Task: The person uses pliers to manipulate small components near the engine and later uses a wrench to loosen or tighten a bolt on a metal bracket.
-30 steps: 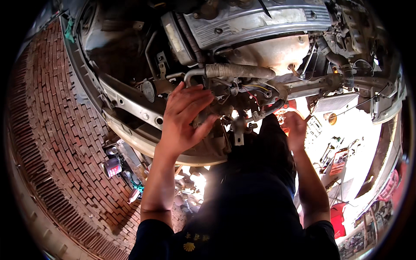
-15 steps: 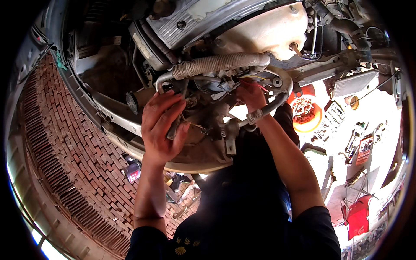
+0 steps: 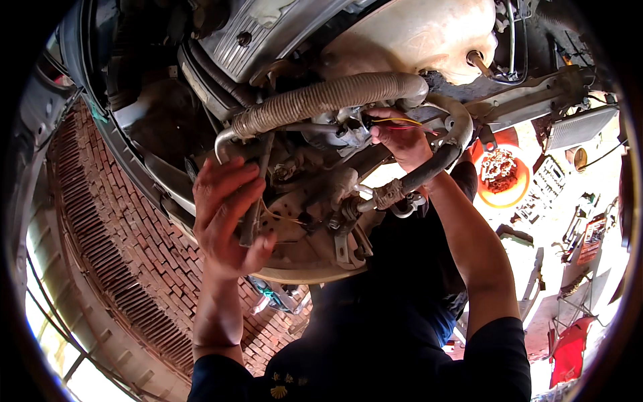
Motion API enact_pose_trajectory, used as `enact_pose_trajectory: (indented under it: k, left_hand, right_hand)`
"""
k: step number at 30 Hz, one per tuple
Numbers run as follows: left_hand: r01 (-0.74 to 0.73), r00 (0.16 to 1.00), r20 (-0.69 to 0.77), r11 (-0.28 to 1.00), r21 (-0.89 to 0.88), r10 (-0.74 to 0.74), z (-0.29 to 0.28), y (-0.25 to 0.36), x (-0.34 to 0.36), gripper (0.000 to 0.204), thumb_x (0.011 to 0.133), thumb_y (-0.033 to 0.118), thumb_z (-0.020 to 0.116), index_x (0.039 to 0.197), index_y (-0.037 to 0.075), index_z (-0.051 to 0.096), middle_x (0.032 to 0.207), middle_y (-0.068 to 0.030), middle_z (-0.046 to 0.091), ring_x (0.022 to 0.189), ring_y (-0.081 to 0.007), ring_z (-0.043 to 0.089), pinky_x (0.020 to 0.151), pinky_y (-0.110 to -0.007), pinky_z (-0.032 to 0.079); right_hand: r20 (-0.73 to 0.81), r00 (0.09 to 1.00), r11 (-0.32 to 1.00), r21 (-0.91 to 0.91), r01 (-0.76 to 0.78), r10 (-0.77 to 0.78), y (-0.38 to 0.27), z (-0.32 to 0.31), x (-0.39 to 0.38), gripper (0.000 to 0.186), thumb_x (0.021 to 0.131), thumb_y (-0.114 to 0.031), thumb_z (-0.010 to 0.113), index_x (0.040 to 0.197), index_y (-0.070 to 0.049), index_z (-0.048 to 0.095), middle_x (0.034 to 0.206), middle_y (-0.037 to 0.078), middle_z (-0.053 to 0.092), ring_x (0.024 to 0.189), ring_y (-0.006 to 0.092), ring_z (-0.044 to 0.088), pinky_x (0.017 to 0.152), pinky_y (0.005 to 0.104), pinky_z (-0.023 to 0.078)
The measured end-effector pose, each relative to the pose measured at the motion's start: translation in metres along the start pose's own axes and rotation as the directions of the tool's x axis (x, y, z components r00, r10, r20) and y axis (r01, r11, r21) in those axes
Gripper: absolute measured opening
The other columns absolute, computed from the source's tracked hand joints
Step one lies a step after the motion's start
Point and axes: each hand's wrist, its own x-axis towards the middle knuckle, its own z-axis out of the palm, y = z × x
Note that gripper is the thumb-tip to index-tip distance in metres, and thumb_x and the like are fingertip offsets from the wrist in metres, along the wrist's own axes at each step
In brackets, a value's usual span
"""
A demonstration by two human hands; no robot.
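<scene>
Under the ribbed hose (image 3: 328, 100), your right hand (image 3: 402, 142) has moved up from the lower bracket and now pinches the yellow and red wires (image 3: 402, 122). Your left hand (image 3: 224, 218), shifted lower, curls loosely around a dark rod (image 3: 253, 214) beside the brick wall (image 3: 114, 228).

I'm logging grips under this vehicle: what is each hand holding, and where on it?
The left hand wraps a dark metal bar at mid-length. The right hand pinches thin wires by the connector; details unclear.
</scene>
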Motion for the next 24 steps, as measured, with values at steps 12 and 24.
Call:
enact_pose_trajectory:
  k: [12,24]
  left_hand:
    - [0.091,0.849,0.525,0.963,-0.253,0.057,0.017,0.049,0.130,0.028,0.098,0.010,0.064,0.120,-0.006,0.072,0.119,-0.0230,0.073,0.106,-0.0376,0.072,0.092,-0.044,0.057]
    - [0.082,0.700,0.711,0.996,0.021,-0.073,0.111,0.014,0.121,0.035,0.105,0.018,0.058,0.133,-0.002,0.058,0.124,-0.0246,0.067,0.116,-0.0435,0.065,0.101,-0.049,0.052]
  right_hand:
    - [-0.003,0.990,0.990,-0.009,0.144,-0.144,0.027,-0.005,0.003,0.026,0.105,-0.011,0.070,0.129,-0.005,0.064,0.123,0.004,0.064,0.113,0.0136,0.059,0.098,0.0301,0.049]
    - [-0.001,0.998,0.998,-0.002,0.066,-0.066,0.019,0.000,0.003,0.026,0.106,-0.008,0.066,0.132,-0.002,0.063,0.119,0.003,0.067,0.111,0.0131,0.062,0.101,0.0323,0.050]
